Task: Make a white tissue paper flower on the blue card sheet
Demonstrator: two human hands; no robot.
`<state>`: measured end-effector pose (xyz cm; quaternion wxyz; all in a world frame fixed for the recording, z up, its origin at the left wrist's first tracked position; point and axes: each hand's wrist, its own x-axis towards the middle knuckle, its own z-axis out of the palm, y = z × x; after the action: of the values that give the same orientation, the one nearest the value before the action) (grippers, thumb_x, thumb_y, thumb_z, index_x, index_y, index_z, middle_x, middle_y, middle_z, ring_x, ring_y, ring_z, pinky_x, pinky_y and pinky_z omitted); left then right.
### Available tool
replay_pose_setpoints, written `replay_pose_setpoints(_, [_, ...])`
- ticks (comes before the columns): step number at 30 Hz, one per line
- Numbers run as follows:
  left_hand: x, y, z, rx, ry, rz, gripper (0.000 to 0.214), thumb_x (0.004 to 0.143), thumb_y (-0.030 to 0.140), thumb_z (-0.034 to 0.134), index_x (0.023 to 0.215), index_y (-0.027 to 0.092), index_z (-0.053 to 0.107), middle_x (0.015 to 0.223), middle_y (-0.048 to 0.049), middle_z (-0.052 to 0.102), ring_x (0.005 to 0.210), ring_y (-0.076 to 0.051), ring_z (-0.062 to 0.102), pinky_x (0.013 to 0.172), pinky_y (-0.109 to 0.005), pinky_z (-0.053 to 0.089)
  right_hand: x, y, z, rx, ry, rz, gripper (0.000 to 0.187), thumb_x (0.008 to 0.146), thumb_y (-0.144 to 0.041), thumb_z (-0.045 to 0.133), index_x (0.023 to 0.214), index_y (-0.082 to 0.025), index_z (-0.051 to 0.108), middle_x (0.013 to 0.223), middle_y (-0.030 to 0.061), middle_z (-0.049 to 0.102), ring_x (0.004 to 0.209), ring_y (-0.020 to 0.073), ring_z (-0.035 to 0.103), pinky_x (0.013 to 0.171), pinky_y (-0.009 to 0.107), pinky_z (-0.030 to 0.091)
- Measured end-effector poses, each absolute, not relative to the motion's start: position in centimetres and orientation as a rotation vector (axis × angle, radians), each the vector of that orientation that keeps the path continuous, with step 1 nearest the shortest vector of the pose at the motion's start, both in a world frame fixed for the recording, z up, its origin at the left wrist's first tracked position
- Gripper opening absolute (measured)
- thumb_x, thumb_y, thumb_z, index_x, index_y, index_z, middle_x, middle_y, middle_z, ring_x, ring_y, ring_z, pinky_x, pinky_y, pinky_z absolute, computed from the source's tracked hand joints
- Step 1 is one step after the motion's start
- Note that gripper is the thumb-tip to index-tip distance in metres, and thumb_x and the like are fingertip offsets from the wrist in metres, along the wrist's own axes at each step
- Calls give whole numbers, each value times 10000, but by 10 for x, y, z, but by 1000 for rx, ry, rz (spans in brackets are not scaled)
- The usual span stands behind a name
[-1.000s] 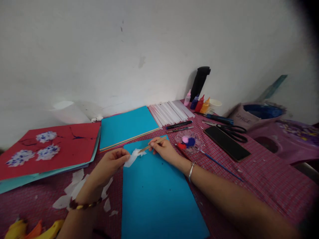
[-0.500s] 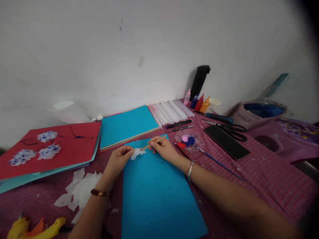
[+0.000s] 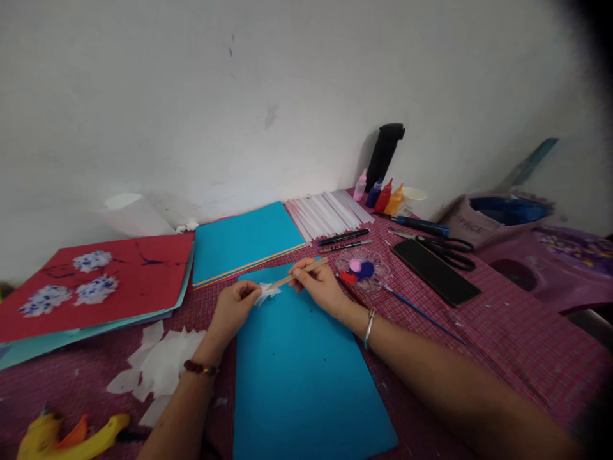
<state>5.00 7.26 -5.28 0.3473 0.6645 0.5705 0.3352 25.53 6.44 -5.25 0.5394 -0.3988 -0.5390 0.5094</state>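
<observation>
On the left, we have a red rectangular paper sheet (image 3: 143,271) bearing three white-and-blue flower shapes (image 3: 96,291); nearer lie torn white paper pieces (image 3: 165,364) on the red checked counter (image 3: 507,338). Our left hand (image 3: 257,292) pinches a small white paper scrap (image 3: 265,298) at the far end of a bright-blue rectangular sheet (image 3: 306,370). A flat, light-brown wooden stick (image 3: 282,282) meets the scrap, its right part pinched in our right hand (image 3: 297,278). Farther right sits a clear scalloped plastic palette (image 3: 382,276) of pink, blue and red paint.
</observation>
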Motion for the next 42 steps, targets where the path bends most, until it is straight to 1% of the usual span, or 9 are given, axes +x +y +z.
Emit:
replay_pose_setpoints(5, [50, 74, -57, 1678, 1473, 896, 173, 690, 345, 609, 665, 174, 618, 583, 19, 563, 566, -134, 494, 537, -236, 358, 248, 55, -52, -936, -1607, 1046, 237, 851, -305, 526, 667, -179, 604, 757, 31, 630, 631, 134, 562, 580, 251, 437])
replay_pose_setpoints(11, [52, 74, -55, 1689, 1483, 904, 167, 691, 335, 611, 666, 171, 633, 587, 15, 584, 562, -135, 504, 543, -241, 364, 247, 54, -57, -961, -1780, 882, 184, 871, -233, 502, 781, -190, 658, 840, 30, 652, 748, 156, 598, 686, 260, 447])
replay_pose_setpoints(17, [52, 74, -57, 1671, 1454, 911, 157, 698, 325, 616, 674, 171, 622, 593, 16, 586, 567, -135, 516, 537, -240, 366, 249, 54, -57, -952, -1820, 846, 163, 876, -230, 500, 846, -196, 657, 812, 27, 652, 732, 156, 595, 679, 258, 442])
replay_pose_setpoints(22, [52, 75, -59, 1658, 1439, 911, 163, 697, 332, 617, 690, 171, 638, 612, 4, 611, 580, -144, 534, 544, -245, 372, 249, 52, -52, -959, -1938, 748, 174, 897, -225, 480, 908, -189, 649, 878, 45, 666, 796, 166, 606, 727, 266, 444])
replay_pose_setpoints(26, [48, 75, -51, 1606, 1469, 1041, 246, 698, 355, 622, 844, 158, 644, 742, -20, 649, 664, -160, 568, 618, -265, 422, 249, 49, -45, -903, -2099, 627, 171, 918, -209, 459, 914, -182, 628, 888, 50, 666, 822, 162, 600, 737, 255, 428])
replay_pose_setpoints(29, [38, 74, -41, 1554, 1481, 1162, 280, 690, 373, 638, 865, 155, 633, 803, -28, 654, 732, -168, 580, 675, -273, 437, 250, 45, -40, -846, -2329, 433, 165, 928, -213, 452, 899, -188, 613, 911, 47, 655, 813, 161, 576, 713, 261, 398])
replay_pose_setpoints(36, [7, 72, -20, 1417, 1588, 1213, 288, 676, 406, 666, 841, 170, 647, 601, 44, 550, 510, -100, 447, 495, -217, 341, 255, 36, -35, -745, -2640, 25, 85, 879, -201, 508, 911, -201, 587, 943, 48, 608, 768, 164, 517, 707, 303, 359])
replay_pose_setpoints(39, [0, 72, -16, 1392, 1616, 1215, 298, 661, 421, 669, 821, 171, 647, 535, 67, 482, 466, -88, 393, 452, -210, 292, 255, 35, -39, -753, -2628, 33, 82, 882, -197, 494, 896, -191, 575, 935, 58, 596, 765, 162, 511, 678, 289, 367])
replay_pose_setpoints(42, [-9, 74, -14, 1410, 1642, 1187, 316, 641, 439, 671, 799, 166, 649, 562, 55, 515, 474, -90, 412, 451, -210, 300, 255, 36, -43, -772, -2537, 179, 130, 914, -184, 444, 886, -179, 571, 903, 55, 593, 772, 150, 521, 672, 263, 386])
